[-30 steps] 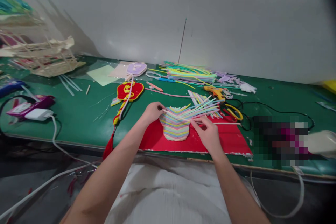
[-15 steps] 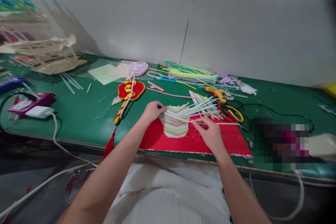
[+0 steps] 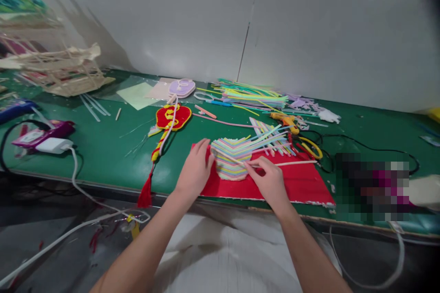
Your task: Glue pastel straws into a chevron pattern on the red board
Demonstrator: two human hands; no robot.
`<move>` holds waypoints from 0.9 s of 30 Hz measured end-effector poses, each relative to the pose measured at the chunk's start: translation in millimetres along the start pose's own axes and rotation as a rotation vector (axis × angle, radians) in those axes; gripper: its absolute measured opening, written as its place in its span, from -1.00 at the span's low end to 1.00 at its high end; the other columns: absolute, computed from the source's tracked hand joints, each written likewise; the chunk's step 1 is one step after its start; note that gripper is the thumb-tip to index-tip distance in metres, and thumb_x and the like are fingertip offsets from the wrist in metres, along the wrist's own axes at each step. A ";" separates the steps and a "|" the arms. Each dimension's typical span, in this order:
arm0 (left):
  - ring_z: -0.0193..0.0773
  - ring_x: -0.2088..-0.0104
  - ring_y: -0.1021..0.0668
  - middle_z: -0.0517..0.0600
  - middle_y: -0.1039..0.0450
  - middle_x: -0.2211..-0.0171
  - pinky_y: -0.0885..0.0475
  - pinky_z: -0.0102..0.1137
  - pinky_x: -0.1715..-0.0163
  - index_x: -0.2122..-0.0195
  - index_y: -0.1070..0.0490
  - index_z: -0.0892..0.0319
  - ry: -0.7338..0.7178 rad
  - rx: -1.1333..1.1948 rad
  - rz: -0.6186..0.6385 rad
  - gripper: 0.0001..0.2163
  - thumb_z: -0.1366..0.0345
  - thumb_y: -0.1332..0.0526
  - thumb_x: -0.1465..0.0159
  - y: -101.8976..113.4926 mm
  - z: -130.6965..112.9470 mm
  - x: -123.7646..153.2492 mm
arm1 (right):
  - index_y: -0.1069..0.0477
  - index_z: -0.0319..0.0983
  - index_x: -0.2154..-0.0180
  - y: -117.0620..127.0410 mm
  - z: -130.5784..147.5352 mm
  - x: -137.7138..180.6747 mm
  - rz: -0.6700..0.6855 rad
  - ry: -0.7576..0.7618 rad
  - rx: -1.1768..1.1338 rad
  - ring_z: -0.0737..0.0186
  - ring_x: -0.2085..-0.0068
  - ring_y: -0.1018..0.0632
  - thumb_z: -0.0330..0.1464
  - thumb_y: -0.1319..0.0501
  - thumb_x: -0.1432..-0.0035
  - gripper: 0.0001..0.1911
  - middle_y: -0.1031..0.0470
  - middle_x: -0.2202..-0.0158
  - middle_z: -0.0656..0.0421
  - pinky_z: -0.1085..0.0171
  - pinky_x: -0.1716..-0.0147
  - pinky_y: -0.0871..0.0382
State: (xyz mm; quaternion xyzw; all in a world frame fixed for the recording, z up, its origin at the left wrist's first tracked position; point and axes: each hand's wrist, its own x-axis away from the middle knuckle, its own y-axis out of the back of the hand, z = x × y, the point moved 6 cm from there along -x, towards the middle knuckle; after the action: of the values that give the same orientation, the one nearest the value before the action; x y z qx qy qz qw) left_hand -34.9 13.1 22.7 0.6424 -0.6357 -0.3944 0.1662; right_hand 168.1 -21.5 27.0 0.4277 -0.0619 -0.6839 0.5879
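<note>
A piece of striped pastel chenille stems (image 3: 231, 175), with a V-shaped pattern, lies on a red board (image 3: 292, 187). Loose stem ends stick out at its upper right. Across it runs a pale pink chenille stem (image 3: 297, 163), its left end at the piece's left edge. My right hand (image 3: 270, 181) pinches this stem between thumb and fingers over the piece's right side. Beside the left edge rests my left hand (image 3: 195, 167), fingers stretched forward and thumb apart, by the stem's left end.
An orange glue gun (image 3: 285, 121) and yellow-handled tool (image 3: 311, 147) lie right, beside a woven stem piece (image 3: 270, 135). A bundle of chenille stems (image 3: 254, 96) lies behind. Left are a red-and-yellow tasselled fan (image 3: 178, 117), a purple fan (image 3: 181, 88) and a magenta device (image 3: 44, 135).
My left hand has come nearer and its pinch has loosened, the fingers now straighter. My right hand has slid slightly left and down along the stem. The view has shifted slightly.
</note>
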 end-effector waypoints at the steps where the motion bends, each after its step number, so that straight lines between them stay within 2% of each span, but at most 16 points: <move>1: -0.11 -0.27 -0.23 0.19 -0.17 -0.26 -0.16 -0.16 -0.25 -0.22 -0.17 0.28 -0.047 -0.042 0.050 -0.59 0.31 -0.02 -0.35 -5.5 -5.4 6.5 | -0.42 -0.19 0.38 -0.3 0.2 0.4 0.004 0.008 0.004 0.30 0.39 -0.51 -0.31 -0.19 -0.22 -0.86 -0.46 0.44 0.21 0.33 0.34 -0.37; 4: -0.07 -0.33 -0.11 0.20 0.00 -0.34 -0.12 -0.12 -0.27 -0.29 -0.06 0.28 -0.130 -0.197 0.189 -0.51 0.23 -0.04 -0.36 -21.4 -15.0 22.4 | -0.42 -0.19 0.39 -1.7 0.0 0.6 0.011 0.021 0.021 0.29 0.38 -0.51 -0.31 -0.19 -0.22 -0.86 -0.46 0.44 0.21 0.32 0.34 -0.37; 7: -0.05 -0.34 -0.08 0.13 0.07 -0.37 -0.10 -0.08 -0.27 -0.30 -0.07 0.18 -0.185 -0.321 0.247 -0.51 0.17 -0.02 -0.38 -28.0 -18.9 29.3 | -0.43 -0.20 0.39 -3.9 -1.7 0.3 0.023 0.015 0.024 0.29 0.38 -0.52 -0.30 -0.19 -0.22 -0.85 -0.46 0.44 0.21 0.32 0.33 -0.38; 13: -0.10 -0.33 -0.09 0.12 0.04 -0.36 -0.08 -0.10 -0.28 -0.31 -0.06 0.18 -0.244 -0.403 0.278 -0.52 0.15 0.04 -0.41 -29.9 -21.1 29.6 | -0.44 -0.19 0.38 -7.0 -4.0 1.2 0.051 0.008 0.044 0.27 0.37 -0.53 -0.26 -0.17 -0.24 -0.82 -0.47 0.43 0.19 0.30 0.31 -0.39; 20: 0.00 -0.34 -0.06 0.19 0.06 -0.36 -0.15 -0.09 -0.24 -0.30 -0.10 0.15 -0.224 -0.454 0.264 -0.52 0.12 0.02 -0.39 -31.2 -20.3 32.3 | -0.45 -0.19 0.36 -8.5 -5.4 2.0 0.076 0.002 0.064 0.25 0.34 -0.54 -0.28 -0.18 -0.23 -0.84 -0.49 0.40 0.18 0.29 0.30 -0.39; 27: 0.00 -0.33 -0.10 0.17 0.04 -0.35 -0.15 -0.09 -0.24 -0.30 -0.11 0.11 -0.226 -0.475 0.253 -0.51 0.10 -0.02 -0.38 -29.6 -21.7 30.2 | -0.46 -0.18 0.35 -10.1 -6.7 2.6 0.107 -0.015 0.058 0.23 0.33 -0.54 -0.27 -0.17 -0.24 -0.83 -0.50 0.39 0.17 0.28 0.30 -0.39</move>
State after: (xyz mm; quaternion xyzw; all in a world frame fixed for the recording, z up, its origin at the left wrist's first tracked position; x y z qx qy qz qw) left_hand -2.6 -17.7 6.4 0.4531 -0.6151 -0.5774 0.2882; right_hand 165.1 -17.9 15.5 0.4356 -0.1089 -0.6524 0.6105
